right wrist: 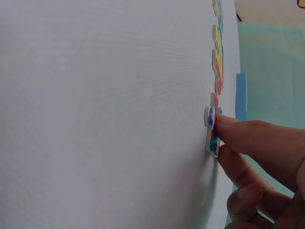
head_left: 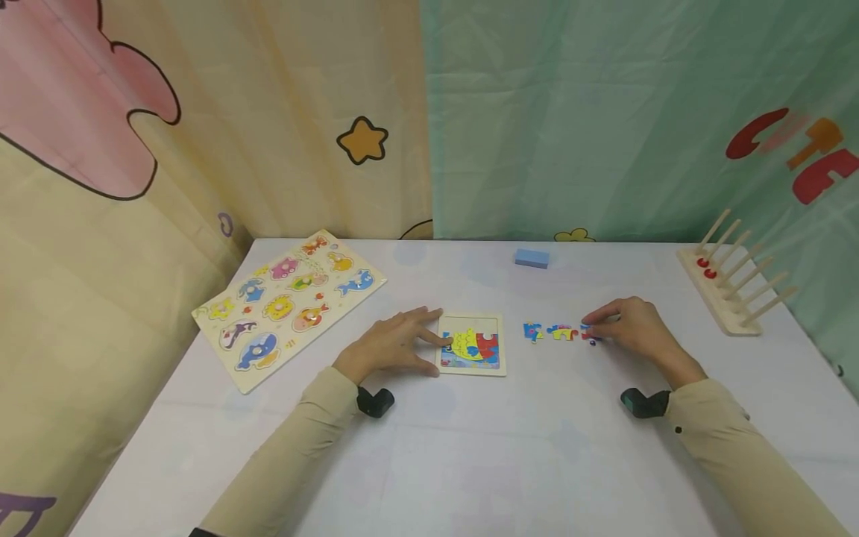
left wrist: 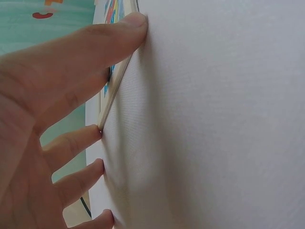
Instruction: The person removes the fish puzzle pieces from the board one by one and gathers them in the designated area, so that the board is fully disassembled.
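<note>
A small square jigsaw puzzle tray [head_left: 472, 373] lies on the table, partly filled with a yellow and red fish picture. My left hand [head_left: 396, 341] rests at its left side with fingers spread; the thumb [left wrist: 136, 21] touches the tray's edge. To the right of the tray, several loose puzzle pieces form a row: a blue and yellow piece [head_left: 532, 332], a yellow and red piece [head_left: 562, 333] and a red and blue piece [right wrist: 214, 138] at the right end. My right hand [head_left: 634, 328] pinches that end piece between thumb and finger, low at the tabletop.
A large wooden board of sea-animal shapes [head_left: 288, 298] lies at the back left. A blue block [head_left: 532, 259] sits near the back edge. At the right stands a wooden peg rack [head_left: 728, 298] with red beads [head_left: 710, 274]. Printed curtains [head_left: 570, 112] hang behind the table.
</note>
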Tool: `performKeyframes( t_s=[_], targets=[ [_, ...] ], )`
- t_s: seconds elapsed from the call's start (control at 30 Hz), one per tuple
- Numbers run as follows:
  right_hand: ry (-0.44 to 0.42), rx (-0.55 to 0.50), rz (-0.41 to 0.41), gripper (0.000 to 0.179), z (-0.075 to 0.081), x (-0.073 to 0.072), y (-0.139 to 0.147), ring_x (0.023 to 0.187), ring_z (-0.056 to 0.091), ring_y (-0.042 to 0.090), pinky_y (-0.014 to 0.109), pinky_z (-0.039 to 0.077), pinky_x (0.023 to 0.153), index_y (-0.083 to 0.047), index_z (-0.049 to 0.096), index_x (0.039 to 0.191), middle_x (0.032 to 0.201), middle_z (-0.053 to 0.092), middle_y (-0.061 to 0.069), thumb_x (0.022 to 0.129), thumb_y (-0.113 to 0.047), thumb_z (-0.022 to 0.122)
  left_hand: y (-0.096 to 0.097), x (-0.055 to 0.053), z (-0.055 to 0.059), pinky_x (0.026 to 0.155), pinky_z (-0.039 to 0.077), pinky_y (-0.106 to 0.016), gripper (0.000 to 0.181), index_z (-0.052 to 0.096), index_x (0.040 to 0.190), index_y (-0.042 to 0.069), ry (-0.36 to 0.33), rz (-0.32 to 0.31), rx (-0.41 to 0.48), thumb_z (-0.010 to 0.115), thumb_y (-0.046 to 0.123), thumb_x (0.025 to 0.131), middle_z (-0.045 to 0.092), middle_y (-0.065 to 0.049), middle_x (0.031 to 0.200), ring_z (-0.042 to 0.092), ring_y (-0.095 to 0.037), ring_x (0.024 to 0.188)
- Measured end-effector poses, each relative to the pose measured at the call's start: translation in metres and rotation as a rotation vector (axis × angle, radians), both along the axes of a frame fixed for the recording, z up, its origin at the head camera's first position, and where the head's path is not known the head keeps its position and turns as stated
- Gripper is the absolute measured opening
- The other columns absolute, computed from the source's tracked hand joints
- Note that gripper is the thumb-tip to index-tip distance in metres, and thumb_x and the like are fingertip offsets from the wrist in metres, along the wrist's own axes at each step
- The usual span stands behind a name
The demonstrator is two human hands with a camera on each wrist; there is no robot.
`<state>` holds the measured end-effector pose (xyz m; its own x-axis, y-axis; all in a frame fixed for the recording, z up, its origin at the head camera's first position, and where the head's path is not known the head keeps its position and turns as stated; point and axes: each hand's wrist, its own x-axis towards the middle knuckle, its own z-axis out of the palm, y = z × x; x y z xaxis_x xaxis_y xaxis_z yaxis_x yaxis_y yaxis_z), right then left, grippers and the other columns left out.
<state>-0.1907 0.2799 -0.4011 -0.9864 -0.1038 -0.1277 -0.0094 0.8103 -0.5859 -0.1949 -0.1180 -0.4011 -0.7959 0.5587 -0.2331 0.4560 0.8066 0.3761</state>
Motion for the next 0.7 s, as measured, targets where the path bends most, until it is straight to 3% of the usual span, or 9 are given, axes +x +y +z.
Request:
performKeyframes(
  t_s=[0.13,0.37,0.47,0.63,0.7],
  targets=[
    [-0.012,-0.003,0.003,0.022,0.001,0.000,-0.001,0.118,0.051,0.043,0.050,0.045,0.087,-0.002,0.077,0.102,0.120,0.064,0.027,0.084,-0.015,0.076,0.000,0.001,0.000,0.106,0.032,-0.067,0.056,0.066,0.128,0.036,0.007,-0.003,-0.002,0.082,0.049,0.075,0.031,0.006,0.159,0.019,-0.021,0.149],
    [-0.027,0.000,0.007,0.027,0.009,-0.002,-0.003,0.110,0.052,0.039,0.041,0.046,0.077,-0.001,0.074,0.109,0.122,0.063,0.026,0.088,-0.018,0.072,0.000,0.002,0.001,0.105,0.030,-0.069,0.056,0.066,0.127,0.036,0.004,-0.004,0.007,0.082,0.049,0.076,0.032,0.005,0.158,0.019,-0.023,0.149],
    [-0.022,-0.018,0.022,0.029,0.010,-0.004,-0.010,0.096,0.054,0.033,0.036,0.045,0.069,-0.001,0.073,0.111,0.118,0.065,0.023,0.089,-0.019,0.071,-0.002,0.003,0.001,0.105,0.031,-0.068,0.055,0.067,0.127,0.035,0.007,-0.009,0.007,0.082,0.049,0.076,0.033,0.004,0.158,0.020,-0.024,0.149],
    [-0.029,-0.072,0.057,0.028,0.009,-0.007,-0.027,0.067,0.057,0.021,0.029,0.044,0.056,-0.002,0.073,0.111,0.090,0.071,0.011,0.087,-0.016,0.072,-0.002,0.003,0.000,0.105,0.032,-0.068,0.055,0.067,0.127,0.035,0.015,-0.018,0.022,0.081,0.049,0.076,0.034,0.004,0.158,0.021,-0.023,0.148],
    [-0.022,-0.089,0.076,0.027,0.009,-0.008,-0.036,0.063,0.057,0.019,0.028,0.045,0.054,-0.001,0.073,0.111,0.085,0.070,0.007,0.087,-0.015,0.071,-0.002,0.002,0.000,0.105,0.031,-0.068,0.055,0.067,0.127,0.035,0.017,-0.013,0.022,0.081,0.049,0.076,0.033,0.004,0.158,0.021,-0.022,0.148]
  ],
)
